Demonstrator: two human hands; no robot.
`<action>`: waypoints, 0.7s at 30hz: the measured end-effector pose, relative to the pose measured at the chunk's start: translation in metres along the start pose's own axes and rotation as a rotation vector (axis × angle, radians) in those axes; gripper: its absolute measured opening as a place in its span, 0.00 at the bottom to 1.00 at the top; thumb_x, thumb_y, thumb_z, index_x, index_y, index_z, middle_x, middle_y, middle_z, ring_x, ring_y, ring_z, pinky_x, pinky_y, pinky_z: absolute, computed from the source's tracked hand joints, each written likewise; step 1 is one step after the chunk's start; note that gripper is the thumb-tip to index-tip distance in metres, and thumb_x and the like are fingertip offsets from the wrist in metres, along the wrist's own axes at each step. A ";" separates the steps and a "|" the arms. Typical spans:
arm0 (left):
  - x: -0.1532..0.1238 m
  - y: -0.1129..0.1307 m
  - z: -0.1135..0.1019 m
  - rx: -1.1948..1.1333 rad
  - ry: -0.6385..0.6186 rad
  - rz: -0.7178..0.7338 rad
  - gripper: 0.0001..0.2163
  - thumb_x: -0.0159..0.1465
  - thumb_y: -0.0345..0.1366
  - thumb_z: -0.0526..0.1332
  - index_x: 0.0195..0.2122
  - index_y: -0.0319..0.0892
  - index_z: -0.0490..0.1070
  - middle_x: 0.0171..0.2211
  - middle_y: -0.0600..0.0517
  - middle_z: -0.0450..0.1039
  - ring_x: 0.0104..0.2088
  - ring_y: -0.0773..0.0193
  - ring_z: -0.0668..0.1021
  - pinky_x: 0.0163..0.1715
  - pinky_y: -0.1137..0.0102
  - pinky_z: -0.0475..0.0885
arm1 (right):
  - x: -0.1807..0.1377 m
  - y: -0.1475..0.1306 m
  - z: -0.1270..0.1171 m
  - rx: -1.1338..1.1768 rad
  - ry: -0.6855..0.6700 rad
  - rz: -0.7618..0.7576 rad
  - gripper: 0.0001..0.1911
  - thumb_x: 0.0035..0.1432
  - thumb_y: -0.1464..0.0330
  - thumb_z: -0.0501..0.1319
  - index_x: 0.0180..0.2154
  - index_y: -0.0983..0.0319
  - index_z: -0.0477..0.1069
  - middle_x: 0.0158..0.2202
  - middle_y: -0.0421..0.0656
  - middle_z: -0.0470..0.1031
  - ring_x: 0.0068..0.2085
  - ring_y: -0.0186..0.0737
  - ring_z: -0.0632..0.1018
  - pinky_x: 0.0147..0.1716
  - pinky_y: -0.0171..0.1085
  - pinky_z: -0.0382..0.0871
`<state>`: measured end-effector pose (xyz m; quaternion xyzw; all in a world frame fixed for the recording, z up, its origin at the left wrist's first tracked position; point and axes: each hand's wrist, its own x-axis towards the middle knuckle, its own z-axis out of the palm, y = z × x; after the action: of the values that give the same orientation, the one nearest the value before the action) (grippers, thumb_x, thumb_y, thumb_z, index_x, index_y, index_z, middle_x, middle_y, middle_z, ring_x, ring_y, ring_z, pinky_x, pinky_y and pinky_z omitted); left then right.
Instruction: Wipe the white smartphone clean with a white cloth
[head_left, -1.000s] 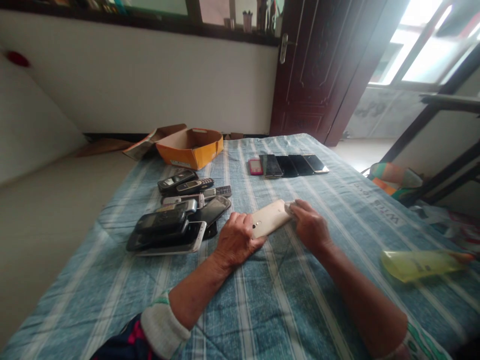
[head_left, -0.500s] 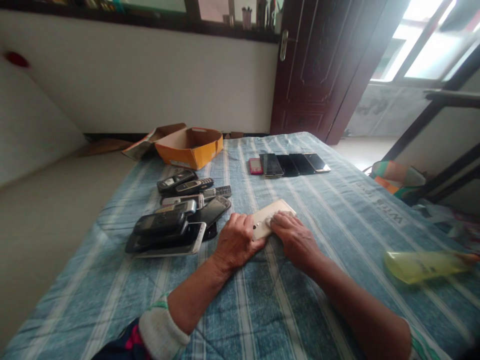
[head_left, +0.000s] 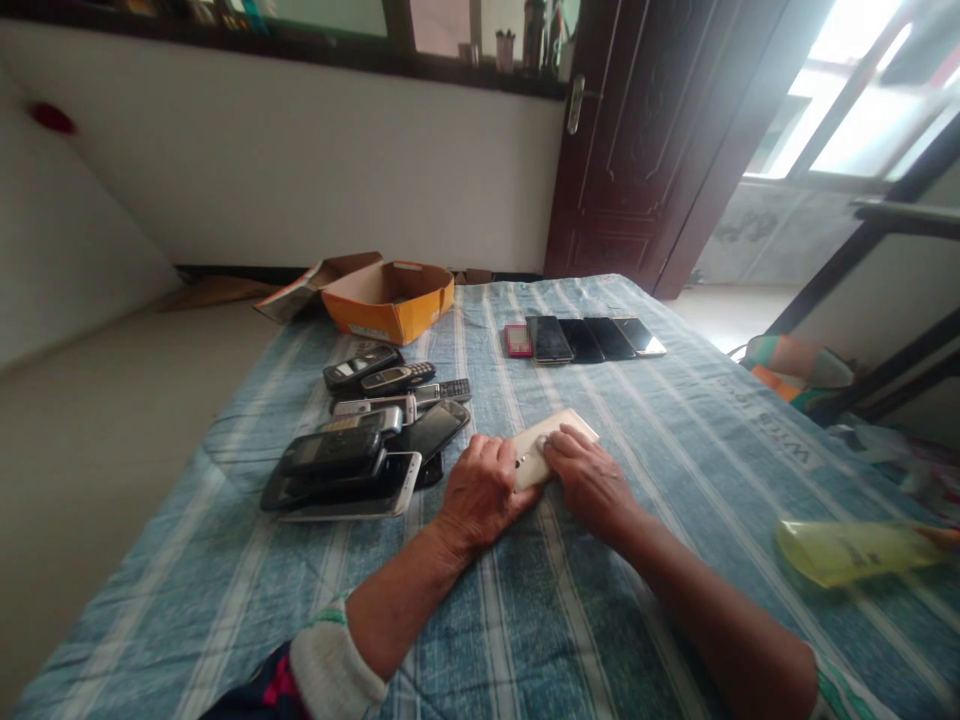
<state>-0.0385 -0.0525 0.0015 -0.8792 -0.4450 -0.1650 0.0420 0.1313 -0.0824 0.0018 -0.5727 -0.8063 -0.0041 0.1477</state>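
A pale gold smartphone (head_left: 531,462) lies back side up on the striped cloth, camera end toward the left. My left hand (head_left: 480,490) is closed around that end, thumb along the near edge. My right hand (head_left: 592,480) rests on the phone's back, its fingers bunched over a small white wad (head_left: 542,441) pressed to the surface. The wad's material is too small to make out. Left of my hands is a loose pile of old mobile phones (head_left: 330,455), some with keypads, some with large dark screens.
Beyond my hands, several dark phones (head_left: 551,340) lie in a row beside a small pink-edged device (head_left: 517,341). An open orange cardboard box (head_left: 390,310) stands at the far left of the striped cloth (head_left: 465,620). On the right lies a yellow translucent object (head_left: 847,552).
The whole view has shifted slightly, so everything sits a little lower and further right. Both hands stay on the gold phone, with the wad still under my right fingers.
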 end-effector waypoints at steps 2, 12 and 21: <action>0.000 0.000 -0.002 -0.013 -0.004 -0.006 0.14 0.56 0.45 0.64 0.34 0.38 0.69 0.33 0.44 0.72 0.38 0.52 0.73 0.40 0.61 0.70 | 0.009 0.008 -0.005 -0.043 -0.038 0.094 0.17 0.63 0.78 0.49 0.46 0.63 0.72 0.46 0.49 0.73 0.54 0.45 0.67 0.48 0.39 0.65; -0.002 0.000 0.001 -0.046 0.011 -0.033 0.14 0.56 0.44 0.65 0.35 0.39 0.69 0.34 0.44 0.72 0.38 0.52 0.73 0.39 0.61 0.70 | 0.029 0.018 -0.005 -0.129 -0.056 0.152 0.14 0.63 0.74 0.51 0.46 0.62 0.72 0.44 0.49 0.72 0.49 0.45 0.69 0.42 0.39 0.63; -0.003 0.000 -0.001 -0.055 -0.012 -0.035 0.14 0.56 0.44 0.65 0.35 0.39 0.69 0.34 0.44 0.72 0.38 0.52 0.72 0.38 0.61 0.69 | 0.033 0.019 -0.003 -0.117 -0.061 0.146 0.12 0.64 0.73 0.52 0.44 0.60 0.72 0.43 0.47 0.72 0.47 0.43 0.70 0.40 0.38 0.61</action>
<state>-0.0401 -0.0548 0.0015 -0.8731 -0.4558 -0.1724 0.0121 0.1393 -0.0461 0.0095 -0.6376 -0.7648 -0.0231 0.0893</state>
